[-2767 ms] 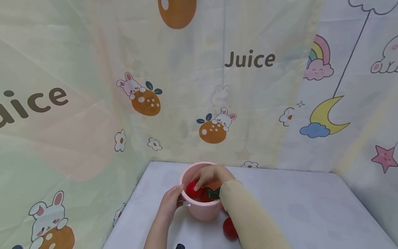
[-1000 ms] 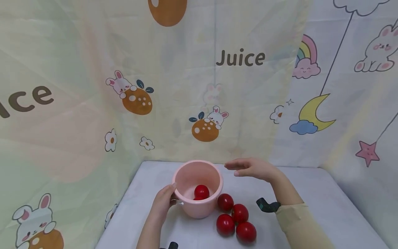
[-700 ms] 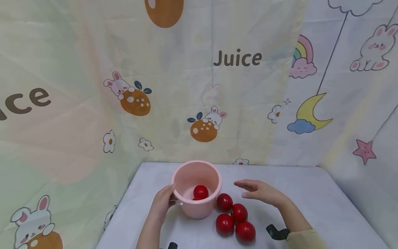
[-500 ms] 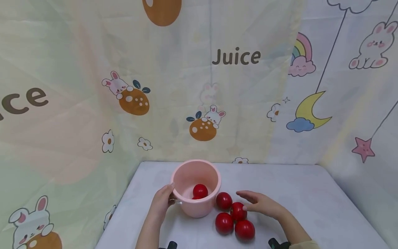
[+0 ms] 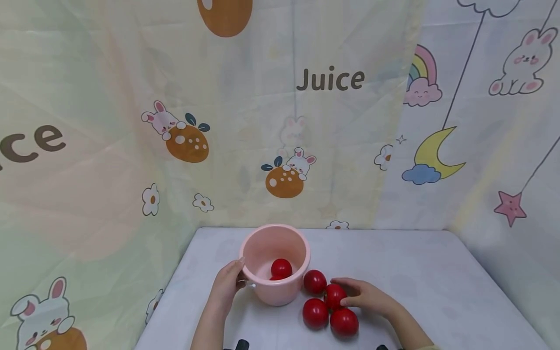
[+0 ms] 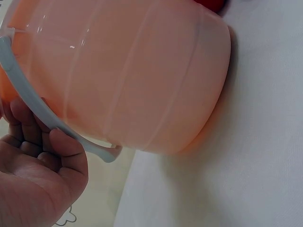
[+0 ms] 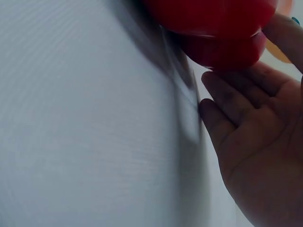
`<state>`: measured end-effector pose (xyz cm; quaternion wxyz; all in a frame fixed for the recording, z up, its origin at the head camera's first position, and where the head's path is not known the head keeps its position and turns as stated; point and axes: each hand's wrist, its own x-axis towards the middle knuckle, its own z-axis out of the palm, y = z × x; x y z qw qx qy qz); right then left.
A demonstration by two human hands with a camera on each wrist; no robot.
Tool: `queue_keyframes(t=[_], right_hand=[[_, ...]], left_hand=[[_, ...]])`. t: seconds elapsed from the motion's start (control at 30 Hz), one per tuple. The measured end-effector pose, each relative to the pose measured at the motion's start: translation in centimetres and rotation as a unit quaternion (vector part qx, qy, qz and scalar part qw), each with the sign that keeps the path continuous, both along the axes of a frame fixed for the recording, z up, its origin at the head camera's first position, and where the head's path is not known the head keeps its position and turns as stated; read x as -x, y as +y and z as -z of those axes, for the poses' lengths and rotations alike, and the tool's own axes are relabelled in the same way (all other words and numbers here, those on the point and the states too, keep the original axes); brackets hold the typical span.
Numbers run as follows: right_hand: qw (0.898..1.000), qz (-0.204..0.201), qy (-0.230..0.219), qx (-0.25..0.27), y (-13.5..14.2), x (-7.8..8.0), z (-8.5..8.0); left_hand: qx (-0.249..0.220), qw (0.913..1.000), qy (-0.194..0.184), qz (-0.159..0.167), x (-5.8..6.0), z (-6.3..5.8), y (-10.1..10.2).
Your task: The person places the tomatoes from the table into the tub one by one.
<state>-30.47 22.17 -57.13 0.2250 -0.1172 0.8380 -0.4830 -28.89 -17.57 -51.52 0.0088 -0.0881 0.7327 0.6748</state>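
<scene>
At the pink bucket's (image 5: 280, 294) left side, my left hand (image 5: 227, 283) grips the rim, thumb at the edge. In the left wrist view its fingers (image 6: 66, 144) curl by the pale handle (image 6: 40, 106). Inside the bucket lies a shiny red round fruit (image 5: 281, 268), with part of another beneath. Several more cluster on the table to the right. My right hand (image 5: 367, 296) reaches around the right side of one red fruit (image 5: 334, 296), thumb and fingers spread to either side. In the right wrist view, nearly straight fingers (image 7: 227, 101) lie right below the red fruits (image 7: 213, 19).
A white-covered table (image 5: 415, 272) carries everything. Close beside the reached-for fruit sit a rear fruit (image 5: 314, 282), a front-left fruit (image 5: 315, 313) and a front-right fruit (image 5: 344, 323). Printed cloth walls (image 5: 245, 121) stand behind and at both sides.
My right hand came out of the bucket, moved right, then lowered toward the cluster and closed in on one fruit. More fruits show on the table. The left hand keeps its grip.
</scene>
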Motion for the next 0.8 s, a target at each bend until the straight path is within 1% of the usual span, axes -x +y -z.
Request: queue_keyframes(t=[0.27, 0.5, 0.8], right_hand=[[1.0, 0.008, -0.002, -0.009, -0.16, -0.17, 0.22], [1.0, -0.006, -0.006, 0.01, 0.1, 0.04, 0.4], [1.0, -0.003, -0.011, 0.015, 0.21, 0.3, 0.85]], left_hand=[[-0.007, 0.9999, -0.009, 0.0, -0.02, -0.26, 0.1], [-0.003, 1.0, -0.008, -0.003, 0.12, -0.19, 0.14], [-0.001, 0.9999, -0.01, -0.004, -0.03, -0.32, 0.16]])
